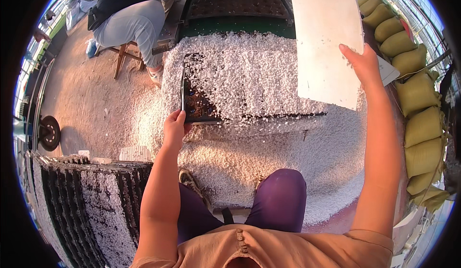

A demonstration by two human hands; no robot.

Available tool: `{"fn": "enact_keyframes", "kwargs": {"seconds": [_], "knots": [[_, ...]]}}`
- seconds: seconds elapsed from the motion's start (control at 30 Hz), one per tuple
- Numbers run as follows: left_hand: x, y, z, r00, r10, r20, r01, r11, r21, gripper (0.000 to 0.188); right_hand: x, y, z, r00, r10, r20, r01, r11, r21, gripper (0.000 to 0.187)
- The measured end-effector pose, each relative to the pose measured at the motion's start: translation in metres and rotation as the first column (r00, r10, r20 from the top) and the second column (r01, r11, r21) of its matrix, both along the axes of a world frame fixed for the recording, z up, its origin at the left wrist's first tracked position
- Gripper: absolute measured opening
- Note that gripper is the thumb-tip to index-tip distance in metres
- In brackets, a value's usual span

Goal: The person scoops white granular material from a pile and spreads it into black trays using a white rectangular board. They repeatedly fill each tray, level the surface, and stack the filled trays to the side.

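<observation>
My left hand [174, 125] grips the near left corner of a black seedling tray [204, 122], thumb on its rim. White perlite-like granules [259, 78] cover most of the tray, while dark soil [199, 105] shows in the cells at its left end. Held up at the tray's right end is a stiff white board [326, 37]. My right hand [361, 66] has it by the right edge, thumb flat on the face and the other fingers hidden behind. Some granules appear to be falling along the tray's near edge.
Black trays [81, 210] coated with granules stand stacked at the lower left. A person [132, 23] sits on a wooden stool [122, 59] at the far left. Beyond the granule heap is another dark celled tray [235, 1]. Yellow-green sacks [422, 95] line the right side.
</observation>
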State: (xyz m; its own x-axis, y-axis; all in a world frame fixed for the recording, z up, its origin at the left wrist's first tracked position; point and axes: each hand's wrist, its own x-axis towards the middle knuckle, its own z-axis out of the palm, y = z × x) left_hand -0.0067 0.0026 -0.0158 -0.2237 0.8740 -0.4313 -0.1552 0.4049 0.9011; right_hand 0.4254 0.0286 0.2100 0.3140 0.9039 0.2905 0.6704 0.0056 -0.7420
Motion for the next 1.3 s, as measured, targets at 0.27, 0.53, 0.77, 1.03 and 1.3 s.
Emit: {"fn": "enact_keyframes", "kwargs": {"seconds": [0.27,0.53,0.77,1.03,1.3], "knots": [[0.017,-0.007,0.003,0.998,-0.034,0.057,0.033,0.999,0.008,0.02,-0.021,-0.002,-0.061,0.617,0.029,0.787,0.386,0.86,-0.334,0.027],[0.022,-0.009,0.007,0.991,-0.029,0.128,0.026,0.999,0.026,0.028,-0.229,0.048,-0.09,0.709,0.213,0.672,0.011,0.95,-0.313,0.023],[0.013,-0.019,0.025,0.965,-0.194,0.174,0.172,0.976,0.134,0.025,-0.372,-0.003,-0.114,0.506,0.405,0.761,-0.423,0.886,-0.19,0.027],[0.004,-0.022,0.008,0.996,0.042,0.077,-0.044,0.999,0.024,0.037,-0.282,-0.054,-0.037,0.627,0.62,0.472,-0.662,0.743,-0.097,0.022],[0.027,-0.001,0.006,0.999,-0.041,0.027,0.04,0.999,0.011,0.046,-0.16,0.054,-0.144,0.833,0.288,-0.471,-0.452,0.846,-0.282,0.041]]}}
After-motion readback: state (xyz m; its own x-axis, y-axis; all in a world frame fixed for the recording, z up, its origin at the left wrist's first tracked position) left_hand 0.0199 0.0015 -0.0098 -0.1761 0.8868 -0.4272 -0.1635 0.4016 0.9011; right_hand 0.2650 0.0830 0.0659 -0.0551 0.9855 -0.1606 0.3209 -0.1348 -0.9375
